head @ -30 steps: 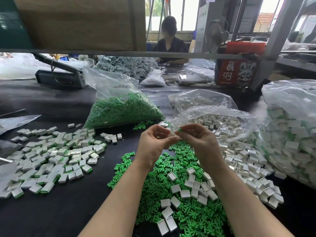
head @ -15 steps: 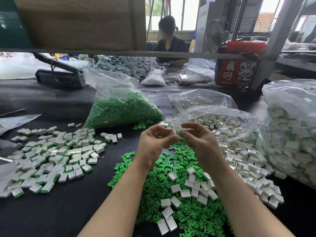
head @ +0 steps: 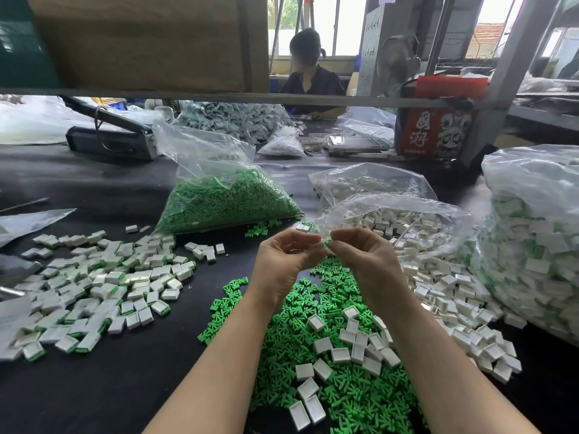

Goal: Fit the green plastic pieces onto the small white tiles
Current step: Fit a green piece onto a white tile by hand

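Observation:
Above the middle of the black table, my left hand [head: 286,256] and my right hand [head: 365,256] meet fingertip to fingertip. The left fingers pinch a small white tile, mostly hidden. The right fingers pinch a green plastic piece [head: 328,242] against it; only a speck of green shows. Below my hands lies a pile of loose green pieces [head: 316,346] with several bare white tiles [head: 341,355] scattered on it. At the left spreads a heap of tiles with green edges [head: 94,286].
A clear bag of green pieces [head: 225,198] stands behind my hands, an open bag of white tiles [head: 407,227] to the right, a large full bag [head: 539,245] at the far right. A red box [head: 438,126], a shelf bar and a seated person are at the back.
Both hands stay almost in place. The fingertips have shifted slightly against each other around the tile and the green piece.

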Available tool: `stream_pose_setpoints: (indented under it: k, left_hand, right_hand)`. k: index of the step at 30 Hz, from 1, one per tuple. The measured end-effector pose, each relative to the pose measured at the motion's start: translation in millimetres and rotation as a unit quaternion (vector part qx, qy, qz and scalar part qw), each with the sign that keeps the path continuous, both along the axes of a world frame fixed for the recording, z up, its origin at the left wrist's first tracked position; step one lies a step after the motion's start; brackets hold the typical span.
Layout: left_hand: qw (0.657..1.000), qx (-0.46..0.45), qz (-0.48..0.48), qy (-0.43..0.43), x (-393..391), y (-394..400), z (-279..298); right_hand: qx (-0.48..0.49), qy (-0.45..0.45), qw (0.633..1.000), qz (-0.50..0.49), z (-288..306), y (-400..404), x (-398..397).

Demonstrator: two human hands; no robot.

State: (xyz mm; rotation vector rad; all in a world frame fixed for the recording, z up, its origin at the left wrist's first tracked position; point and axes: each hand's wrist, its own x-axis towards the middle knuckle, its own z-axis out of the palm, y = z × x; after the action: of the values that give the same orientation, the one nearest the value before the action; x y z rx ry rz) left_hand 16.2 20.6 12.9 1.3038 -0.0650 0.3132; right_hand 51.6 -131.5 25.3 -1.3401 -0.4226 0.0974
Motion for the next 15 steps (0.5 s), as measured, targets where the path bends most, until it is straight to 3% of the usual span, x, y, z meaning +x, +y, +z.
stream_pose_setpoints:
  k: [7, 15]
  left_hand:
    - [0.995, -0.091, 0.022, 0.027, 2.2, 2.1, -1.0]
    - [0.997, -0.054, 0.027, 0.039, 1.0, 4.0, 0.3]
  right_hand:
    - [0.006, 0.002, 1.000, -0.018, 2.4, -0.1, -1.3]
    - [-0.060, -0.082, 0.993, -0.054, -0.8, 1.3, -1.2]
